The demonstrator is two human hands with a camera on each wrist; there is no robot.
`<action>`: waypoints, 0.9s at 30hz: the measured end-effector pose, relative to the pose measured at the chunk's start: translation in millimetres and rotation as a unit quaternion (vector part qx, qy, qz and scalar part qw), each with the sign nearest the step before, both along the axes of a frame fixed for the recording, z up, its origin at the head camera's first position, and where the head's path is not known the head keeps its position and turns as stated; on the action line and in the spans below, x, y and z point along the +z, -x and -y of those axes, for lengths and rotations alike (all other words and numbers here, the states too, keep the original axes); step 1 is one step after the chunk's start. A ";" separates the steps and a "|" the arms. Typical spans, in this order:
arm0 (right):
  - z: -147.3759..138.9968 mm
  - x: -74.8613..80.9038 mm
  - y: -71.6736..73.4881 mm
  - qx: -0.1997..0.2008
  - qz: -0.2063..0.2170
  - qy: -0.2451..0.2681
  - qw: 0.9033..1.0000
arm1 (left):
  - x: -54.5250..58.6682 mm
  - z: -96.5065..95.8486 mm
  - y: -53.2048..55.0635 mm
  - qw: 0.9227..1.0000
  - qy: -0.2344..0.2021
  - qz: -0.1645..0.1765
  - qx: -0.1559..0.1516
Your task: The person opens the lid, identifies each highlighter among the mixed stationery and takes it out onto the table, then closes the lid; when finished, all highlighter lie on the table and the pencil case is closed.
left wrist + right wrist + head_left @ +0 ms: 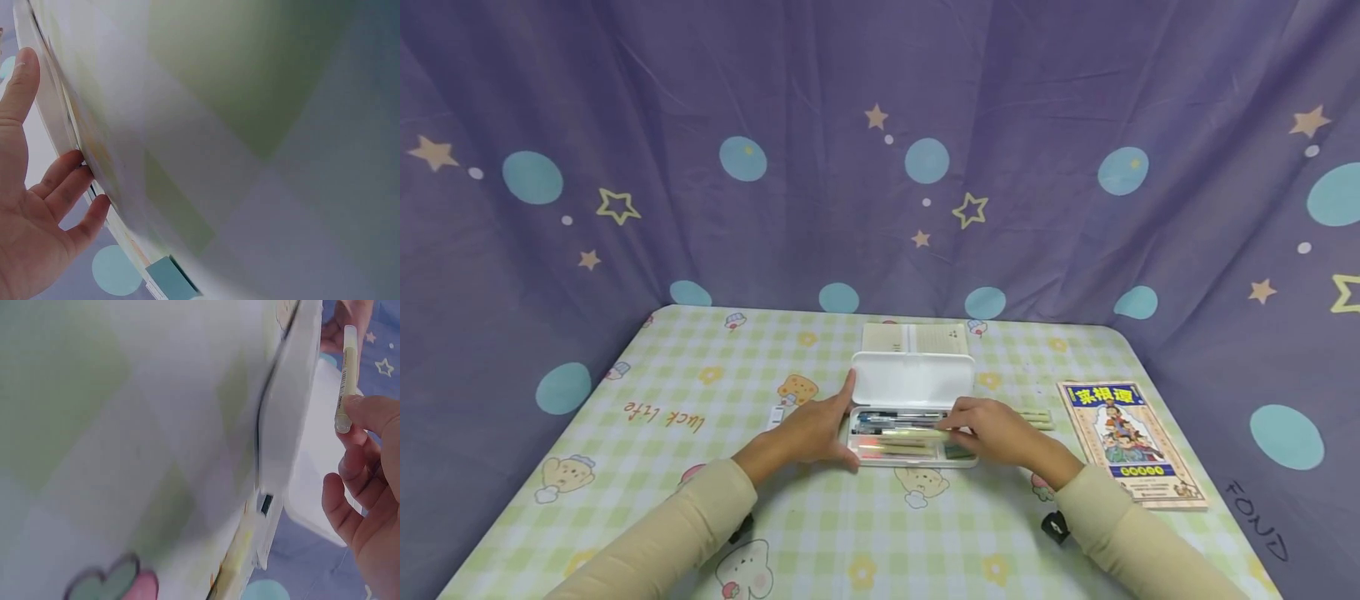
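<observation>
An open white pencil case (pixel 913 379) stands before me with its lid raised at the back. Several pens (pixel 898 419) and pale yellow highlighters (pixel 895 451) lie inside, with a dark green piece at the right end. My left hand (pixel 812 429) rests against the case's left side, thumb and fingers spread; its palm (pixel 37 237) shows in the left wrist view. Between thumb and fingers, my right hand (pixel 992 427) pinches a pale yellow highlighter (pixel 347 381) above the tray. The held highlighter has a clear end and a barcode label.
More pale yellow highlighters (pixel 1037 418) lie on the table right of the case. An open notebook (pixel 887 337) is behind the lid. A picture-covered book (pixel 1135 442) lies to the right. By my left hand sits a small teal-and-white block (pixel 170 279).
</observation>
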State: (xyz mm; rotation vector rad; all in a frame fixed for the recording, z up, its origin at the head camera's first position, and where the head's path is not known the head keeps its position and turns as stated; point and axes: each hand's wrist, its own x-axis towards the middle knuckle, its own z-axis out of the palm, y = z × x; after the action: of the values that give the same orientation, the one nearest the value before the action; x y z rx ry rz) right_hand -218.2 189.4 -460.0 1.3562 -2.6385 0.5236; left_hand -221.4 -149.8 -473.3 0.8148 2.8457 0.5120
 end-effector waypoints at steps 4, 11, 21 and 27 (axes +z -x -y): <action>-9.9 3.4 2.3 -0.015 -0.012 0.003 1.000 | 0.8 0.1 -0.2 1.000 0.003 0.001 0.001; -30.1 4.4 6.9 -0.042 -0.009 0.014 0.999 | 1.8 0.4 -0.8 1.000 0.000 0.002 -0.001; -62.5 4.3 11.8 -0.074 0.009 0.021 0.997 | 1.0 0.1 -0.1 1.000 0.007 -0.002 -0.001; -81.8 2.2 14.3 -0.099 -0.009 0.018 0.995 | 1.2 0.0 -0.3 1.000 0.006 0.003 0.001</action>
State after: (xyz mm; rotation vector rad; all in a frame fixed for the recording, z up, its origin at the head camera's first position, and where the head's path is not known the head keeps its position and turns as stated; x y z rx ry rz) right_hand -232.6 271.3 -457.8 1.0695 -2.6944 0.5270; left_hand -221.2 -149.7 -472.2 0.8061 2.8416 0.4975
